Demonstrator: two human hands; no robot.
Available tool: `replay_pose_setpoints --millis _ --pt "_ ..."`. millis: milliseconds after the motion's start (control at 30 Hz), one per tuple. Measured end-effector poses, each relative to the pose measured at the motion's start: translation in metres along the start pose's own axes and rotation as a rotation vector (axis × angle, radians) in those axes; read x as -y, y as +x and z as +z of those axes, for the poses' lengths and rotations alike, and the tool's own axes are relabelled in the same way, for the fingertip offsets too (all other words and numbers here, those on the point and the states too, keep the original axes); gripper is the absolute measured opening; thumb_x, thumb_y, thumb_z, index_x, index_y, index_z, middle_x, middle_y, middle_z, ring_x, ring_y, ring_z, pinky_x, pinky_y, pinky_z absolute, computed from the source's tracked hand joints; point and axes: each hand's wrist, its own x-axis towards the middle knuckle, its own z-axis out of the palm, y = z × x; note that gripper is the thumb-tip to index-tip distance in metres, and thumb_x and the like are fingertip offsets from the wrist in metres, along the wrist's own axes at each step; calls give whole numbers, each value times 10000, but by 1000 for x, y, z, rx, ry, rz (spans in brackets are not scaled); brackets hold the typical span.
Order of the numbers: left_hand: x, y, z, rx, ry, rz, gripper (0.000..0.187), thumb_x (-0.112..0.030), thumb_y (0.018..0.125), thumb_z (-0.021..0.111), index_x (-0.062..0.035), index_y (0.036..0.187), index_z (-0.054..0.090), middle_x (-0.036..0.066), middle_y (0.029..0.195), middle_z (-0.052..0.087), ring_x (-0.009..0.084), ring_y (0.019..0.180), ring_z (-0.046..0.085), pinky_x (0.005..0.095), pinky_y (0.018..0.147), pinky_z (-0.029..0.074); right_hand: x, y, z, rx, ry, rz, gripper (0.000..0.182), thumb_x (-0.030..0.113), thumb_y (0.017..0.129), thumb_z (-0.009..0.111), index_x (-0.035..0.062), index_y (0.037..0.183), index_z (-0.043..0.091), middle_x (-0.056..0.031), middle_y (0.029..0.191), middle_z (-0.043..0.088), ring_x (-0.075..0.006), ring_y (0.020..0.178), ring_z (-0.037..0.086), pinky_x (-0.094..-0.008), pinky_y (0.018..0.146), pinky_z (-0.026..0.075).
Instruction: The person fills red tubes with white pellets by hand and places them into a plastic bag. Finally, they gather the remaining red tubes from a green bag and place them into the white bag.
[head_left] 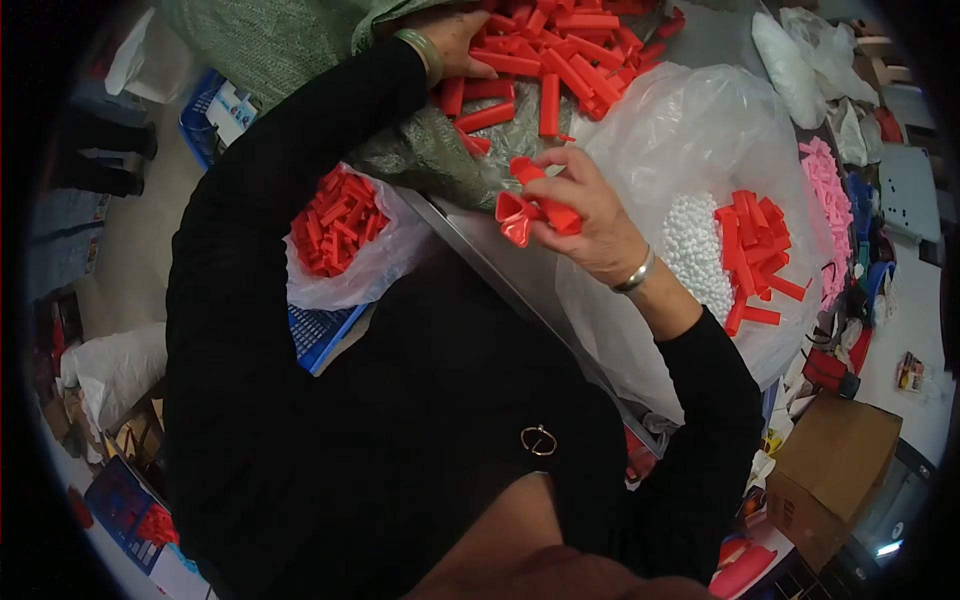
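Several red plastic pieces [560,212] are gripped in my right hand [590,210], above the table's metal edge. My left hand [450,42] reaches to the left side of a pile of red pieces [580,60], its fingers partly hidden. That pile lies on a green woven sack [280,45]. To the right, a clear plastic bag [640,330] holds small white balls [696,250] and more red pieces [750,250]. Below my left forearm, a white bag [390,250] is filled with short red pieces [335,220].
Pink pieces [826,215] lie beyond the clear bag. A cardboard box [835,460] stands at the lower right. Blue crates [200,110] are at the left, near another person's legs [105,155]. The table's metal edge [490,285] runs close to my body.
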Motion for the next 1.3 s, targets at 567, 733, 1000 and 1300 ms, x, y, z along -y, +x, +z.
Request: replay_pose_setpoints --millis 567,733,1000,1300 --pt "-57 13 -49 27 229 117 856 -498 680 771 -59 1324 417 206 1156 563 362 1076 564 412 903 464 -1 -113 -178 -253 -590 835 493 110 747 762 19 1192 569 -141 1228 504 -268 1030 580 -367 846 506" --pt "-90 81 -48 131 159 233 691 -477 736 722 -84 1254 489 182 1127 574 337 1052 580 409 886 470 -16 -46 -210 -327 -905 480 313 175 835 662 14 1097 599 -174 1136 570 -352 992 579 -405 839 465" --pt "-86 172 -27 36 273 239 831 -587 626 752 -139 1278 499 142 1230 557 318 1133 552 429 931 450 -187 122 -223 -35 -834 706 277 86 856 460 26 1081 612 -217 1184 573 -380 1080 555 -429 903 460" --pt "-62 215 -21 171 334 248 930 -610 550 778 -161 1305 470 125 1231 542 307 1146 527 422 928 436 -324 119 -186 -81 -848 549 498 4 817 483 77 1310 467 -213 1394 407 -418 1208 460 -422 999 420"
